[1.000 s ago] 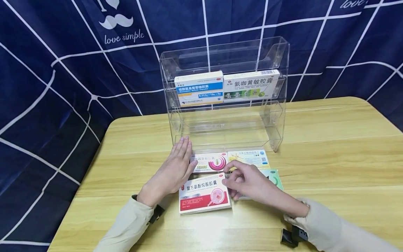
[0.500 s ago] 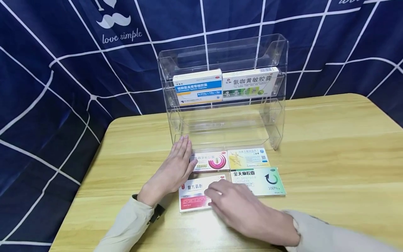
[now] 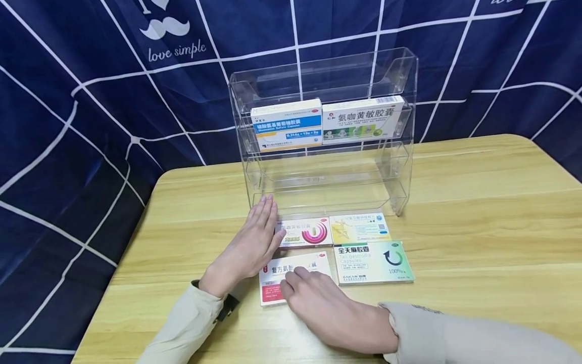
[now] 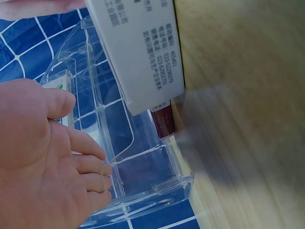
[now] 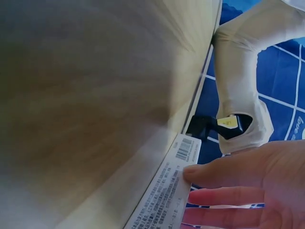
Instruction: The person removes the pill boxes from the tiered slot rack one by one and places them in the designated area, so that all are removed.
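My left hand (image 3: 243, 250) lies with straight fingers beside the left ends of the nearer medicine boxes, its fingertips at the lower left corner of the clear rack (image 3: 327, 199). The red-and-white medicine box (image 3: 272, 290) lies flat at the front left. My right hand (image 3: 327, 308) bends over this box, its fingers on the top and covering much of the label. In the right wrist view the thumb presses the box's white side (image 5: 167, 191). Behind it lies a white box with pink rings (image 3: 302, 232), close to my left thumb.
A yellow-and-white box (image 3: 359, 227) and a green-and-white box (image 3: 375, 263) lie to the right on the wooden table (image 3: 477, 227). Higher in the rack stand a blue-and-white box (image 3: 286, 126) and a white-and-green box (image 3: 362, 120). A dark blue checked curtain (image 3: 341, 30) hangs behind.
My right hand has moved from the right edge of the red-and-white box to its near side, uncovering the green-and-white box. My left hand has stayed in place.
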Motion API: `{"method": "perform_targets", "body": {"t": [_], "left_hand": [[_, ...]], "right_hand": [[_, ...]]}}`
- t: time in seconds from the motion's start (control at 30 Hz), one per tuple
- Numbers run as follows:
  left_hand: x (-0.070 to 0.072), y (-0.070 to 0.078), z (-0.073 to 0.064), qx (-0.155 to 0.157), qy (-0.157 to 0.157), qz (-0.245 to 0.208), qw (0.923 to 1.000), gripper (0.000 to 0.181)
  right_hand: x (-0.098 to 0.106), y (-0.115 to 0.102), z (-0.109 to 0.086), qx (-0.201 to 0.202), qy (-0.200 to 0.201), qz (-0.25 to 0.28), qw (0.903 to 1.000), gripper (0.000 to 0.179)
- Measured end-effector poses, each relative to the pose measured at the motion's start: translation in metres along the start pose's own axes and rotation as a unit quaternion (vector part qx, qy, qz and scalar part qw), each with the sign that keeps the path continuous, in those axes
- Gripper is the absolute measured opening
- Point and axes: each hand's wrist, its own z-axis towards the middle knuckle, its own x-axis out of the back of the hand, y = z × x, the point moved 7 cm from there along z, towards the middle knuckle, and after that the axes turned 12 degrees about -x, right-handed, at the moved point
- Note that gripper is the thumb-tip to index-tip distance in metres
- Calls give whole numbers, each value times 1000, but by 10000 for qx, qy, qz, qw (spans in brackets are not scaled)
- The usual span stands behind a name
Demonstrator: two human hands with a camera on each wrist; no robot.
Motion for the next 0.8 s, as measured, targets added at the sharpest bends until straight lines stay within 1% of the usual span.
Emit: {"method": "perform_targets", "body": {"t": [0.17, 0.33, 0.43, 0.53, 0.67, 0.8], "left_hand": [[0, 0, 0, -25, 16, 2, 10000, 62], [1, 1, 0, 2, -29, -30, 10000, 62], [1, 1, 0, -7, -16, -23, 10000, 61], [1, 1, -1, -21, -4, -30, 10000, 61], [1, 1, -1, -34, 18, -40, 10000, 62], [2, 2, 0, -48, 85, -41, 9999, 61]], "right_hand": [[-5, 3, 3, -200, -150, -255, 9994, 19], [-8, 5, 4, -392, -224, -317, 9985, 19], [-8, 6, 5, -473, -128, -448, 9978, 13], [-8, 6, 7, -585, 76, -655, 9961, 7], [-7, 5, 10, -769, 322, -817, 9932, 5], [-7, 3, 11, -924, 491, -1097, 9884, 3]]}}
